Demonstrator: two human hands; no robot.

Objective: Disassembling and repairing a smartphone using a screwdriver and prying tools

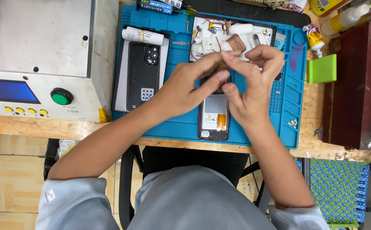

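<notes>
Both hands meet over the upper end of an opened phone that lies face down on a blue work mat, its back removed so the silver plate and an orange flex strip show. The left hand comes in from the left with its fingers stretched toward the middle, and the right hand curls in from the right, its fingers bent close and pinched together. Between the fingertips of both hands sits a small brownish piece, held just above the top edge of the phone; it is mostly hidden by the fingers, so its shape cannot be told. The phone's lower half lies bare below the hands, near the front edge of the mat. To the left on the mat rests a black back cover with its camera cutout upward, and a white roll lies just above it. Behind the hands stands a white tray of parts and wires. A grey machine with a green button stands on the wooden surface at far left, and a green block lies to the right of the mat.
</notes>
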